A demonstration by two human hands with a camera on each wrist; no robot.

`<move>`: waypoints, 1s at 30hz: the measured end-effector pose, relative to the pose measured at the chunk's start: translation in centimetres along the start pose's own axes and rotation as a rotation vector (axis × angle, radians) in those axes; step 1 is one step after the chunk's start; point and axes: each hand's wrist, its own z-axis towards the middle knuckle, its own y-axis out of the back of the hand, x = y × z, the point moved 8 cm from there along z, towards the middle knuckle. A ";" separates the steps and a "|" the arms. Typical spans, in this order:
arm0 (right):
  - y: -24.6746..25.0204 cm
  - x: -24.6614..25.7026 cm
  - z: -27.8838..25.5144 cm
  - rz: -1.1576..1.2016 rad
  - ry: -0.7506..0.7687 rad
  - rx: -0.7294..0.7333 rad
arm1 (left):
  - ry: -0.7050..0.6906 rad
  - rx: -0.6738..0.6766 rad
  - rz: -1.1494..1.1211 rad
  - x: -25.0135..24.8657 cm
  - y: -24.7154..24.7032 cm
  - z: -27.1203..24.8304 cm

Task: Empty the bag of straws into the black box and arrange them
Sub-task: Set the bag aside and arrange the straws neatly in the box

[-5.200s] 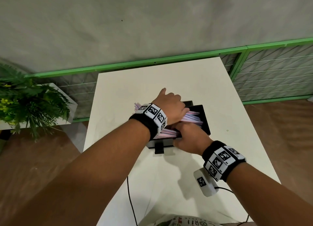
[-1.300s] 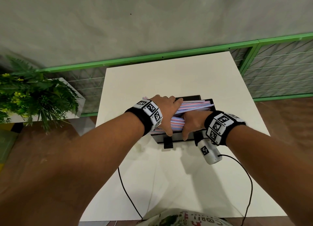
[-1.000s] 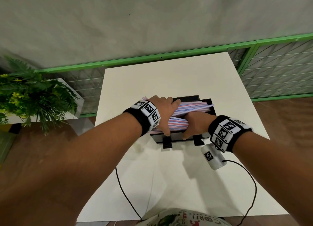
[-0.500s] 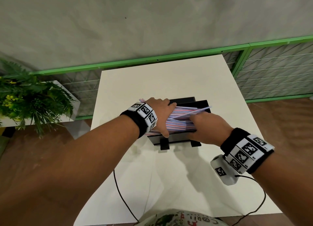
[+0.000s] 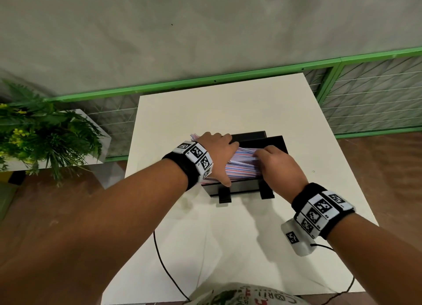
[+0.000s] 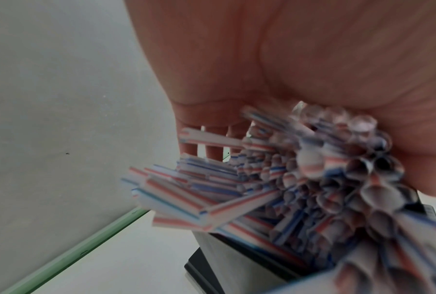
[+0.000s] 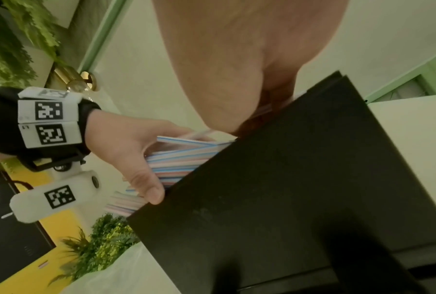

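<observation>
A black box point(image 5: 244, 187) stands mid-table, filled with a pile of red, white and blue striped straws point(image 5: 239, 167). My left hand point(image 5: 225, 160) grips the left half of the bundle, thumb down the front and fingers over the back. The straws' left ends point(image 6: 312, 179) stick out past the box's left wall, under my palm. My right hand point(image 5: 271, 165) lies on the bundle's right end inside the box, fingers curled onto the straws. In the right wrist view the box's front wall point(image 7: 300, 189) fills the frame and hides my right fingertips.
The white table point(image 5: 228, 236) carries a black cable point(image 5: 164, 261) near its front edge. A flat black piece point(image 5: 249, 135) lies just behind the box. A potted plant point(image 5: 45, 140) stands at left, and a green rail point(image 5: 205, 80) runs behind.
My right hand has moved from the box's front edge to the right end of the straws, and the straw that poked out to the right is tucked in. The left hand keeps its grip.
</observation>
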 end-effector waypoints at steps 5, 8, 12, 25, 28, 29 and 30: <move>0.4 0.3 0.0 0.055 -0.014 -0.021 | -0.001 -0.008 0.002 0.4 0.0 -0.1; 0.9 0.0 -0.3 0.074 -0.042 -0.037 | -0.001 -0.015 -0.002 0.2 0.2 -0.1; 0.9 -0.3 -0.6 -0.085 -0.062 -0.021 | -0.027 -0.051 -0.019 -0.4 0.6 0.1; 0.9 -0.4 2.2 -0.308 0.003 0.084 | -0.062 -0.085 -0.038 -0.8 0.7 -0.6; 1.6 -1.8 1.9 -0.381 -0.087 0.133 | -0.026 -0.100 -0.046 -0.1 0.5 -0.9; 1.7 -2.3 1.8 -0.393 -0.107 0.131 | -0.013 -0.098 -0.046 0.2 0.3 -1.0; 1.7 -2.6 1.5 -0.401 -0.112 0.129 | -0.003 -0.094 -0.042 0.5 0.2 -1.2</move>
